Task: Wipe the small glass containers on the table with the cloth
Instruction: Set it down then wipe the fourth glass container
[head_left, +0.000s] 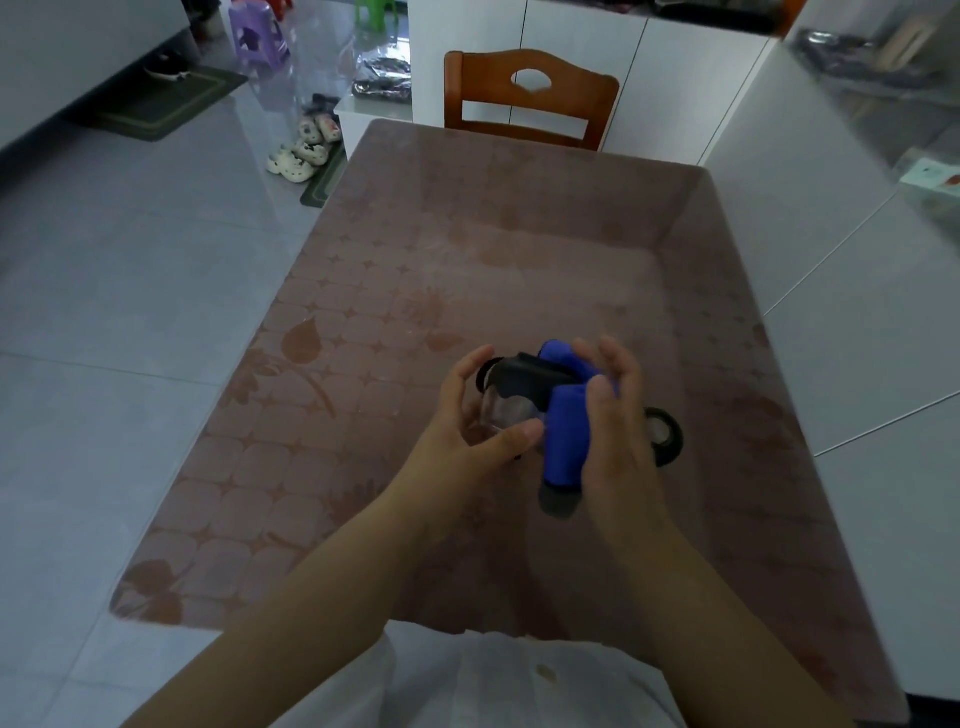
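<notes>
My left hand (470, 421) holds a small clear glass container (506, 413) with a black top above the table (363, 322). My right hand (615, 421) grips a blue cloth (566, 431) with a grey end and presses it against the container's right side. Part of the cloth shows above my fingers. A second small glass container (664, 434) with a black rim lies on the table just right of my right hand, partly hidden by it.
A wooden chair (530, 98) stands at the table's far end. White cabinets (857, 234) run along the right side. Slippers (306, 145), a purple stool (258, 34) and mats lie on the tiled floor to the left.
</notes>
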